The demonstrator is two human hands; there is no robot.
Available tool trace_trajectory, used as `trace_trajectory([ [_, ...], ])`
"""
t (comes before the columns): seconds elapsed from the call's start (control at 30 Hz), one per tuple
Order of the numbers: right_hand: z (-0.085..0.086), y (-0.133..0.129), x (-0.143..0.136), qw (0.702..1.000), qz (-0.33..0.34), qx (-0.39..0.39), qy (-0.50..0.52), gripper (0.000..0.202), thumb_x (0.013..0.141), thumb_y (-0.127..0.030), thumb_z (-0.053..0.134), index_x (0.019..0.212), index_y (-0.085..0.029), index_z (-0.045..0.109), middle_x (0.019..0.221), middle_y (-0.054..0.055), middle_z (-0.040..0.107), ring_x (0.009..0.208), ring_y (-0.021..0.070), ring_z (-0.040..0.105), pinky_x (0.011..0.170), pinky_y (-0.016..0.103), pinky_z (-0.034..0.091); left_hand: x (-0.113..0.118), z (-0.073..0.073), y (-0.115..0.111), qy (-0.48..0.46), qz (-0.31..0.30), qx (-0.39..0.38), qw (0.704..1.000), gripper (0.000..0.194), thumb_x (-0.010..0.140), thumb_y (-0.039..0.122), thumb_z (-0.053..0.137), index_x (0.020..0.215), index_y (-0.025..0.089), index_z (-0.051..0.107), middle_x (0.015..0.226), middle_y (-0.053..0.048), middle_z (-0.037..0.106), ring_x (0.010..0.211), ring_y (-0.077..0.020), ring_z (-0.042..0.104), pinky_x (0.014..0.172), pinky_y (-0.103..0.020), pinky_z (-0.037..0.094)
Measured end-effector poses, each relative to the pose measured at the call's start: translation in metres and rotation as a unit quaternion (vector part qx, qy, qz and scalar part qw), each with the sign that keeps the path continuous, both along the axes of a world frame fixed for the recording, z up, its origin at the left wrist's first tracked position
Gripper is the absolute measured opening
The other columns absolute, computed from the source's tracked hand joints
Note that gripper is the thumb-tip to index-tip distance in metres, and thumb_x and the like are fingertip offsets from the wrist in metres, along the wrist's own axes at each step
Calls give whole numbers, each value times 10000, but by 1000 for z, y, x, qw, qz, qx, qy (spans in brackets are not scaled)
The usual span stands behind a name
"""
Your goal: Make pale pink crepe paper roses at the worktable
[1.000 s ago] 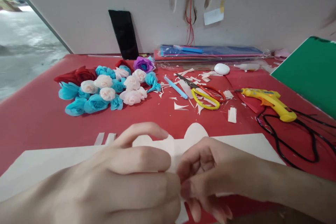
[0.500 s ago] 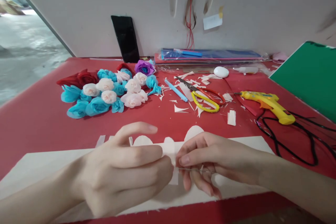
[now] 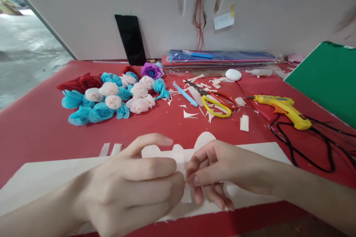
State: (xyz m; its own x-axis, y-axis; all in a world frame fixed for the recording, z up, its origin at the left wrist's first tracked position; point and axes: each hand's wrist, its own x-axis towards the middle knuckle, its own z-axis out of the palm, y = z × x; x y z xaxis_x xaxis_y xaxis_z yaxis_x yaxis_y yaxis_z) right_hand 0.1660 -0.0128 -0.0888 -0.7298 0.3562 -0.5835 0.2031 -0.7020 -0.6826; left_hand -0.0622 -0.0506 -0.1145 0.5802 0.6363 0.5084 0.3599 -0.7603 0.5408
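Over a pale paper sheet [image 3: 63,174], both hands work close together, almost touching. My left hand [image 3: 139,187] has its lower fingers curled closed and its index finger raised; what it grips is hidden behind the fingers. Thumb and index finger of my right hand [image 3: 222,166] are pinched on a thin wire, of which only a faint bit shows; its other fingers hang loosely bent. Behind the hands lie rounded pale paper pieces [image 3: 205,140], partly covered by the fingers. Narrow pale strips [image 3: 105,150] rest at the sheet's back edge, left of centre.
Crepe-paper flowers [image 3: 113,102] cluster at the back left. Scissors [image 3: 217,105], a blue pen [image 3: 185,94] and paper scraps lie mid-table. A yellow glue gun [image 3: 283,108] with a black cord [image 3: 330,152] lies right. A phone [image 3: 130,40] leans against the wall.
The hands stay close together with nearly the same grips. The wire by my right hand shows less than before. The view has shifted slightly.
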Motion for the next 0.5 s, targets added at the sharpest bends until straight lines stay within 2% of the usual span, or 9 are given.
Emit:
trace_trajectory([
  [0.1,0,-2,-1,1000,-6,23,-14,92,785,-160,646,704,-119,638,646,-7,683,389,26,544,356,109,422,-2,15,11,110,-63,140,982,408,977,26,333,997,237,682,726,60,783,696,-133,675,1191,-330,248],
  [0.17,0,-4,-1,999,-18,38,-20,106,790,-164,636,695,-117,637,658,-4,682,386,21,537,353,104,417,-3,23,20,142,-105,193,965,306,981,65,401,1011,220,663,720,75,780,694,-120,675,1210,-279,141],
  [0.27,2,-5,-3,998,-36,54,-23,101,797,-180,632,716,-120,637,653,-5,675,386,23,529,358,111,431,-2,26,28,134,-109,190,966,265,963,79,434,997,228,650,749,84,779,738,-123,687,1199,-259,93],
  [0.5,1,-12,-5,989,-67,126,-32,106,806,-159,604,702,-136,603,646,-18,657,381,22,504,350,117,409,-1,19,31,104,-82,195,972,236,837,26,570,939,219,660,772,68,757,804,-137,653,1161,-288,189],
])
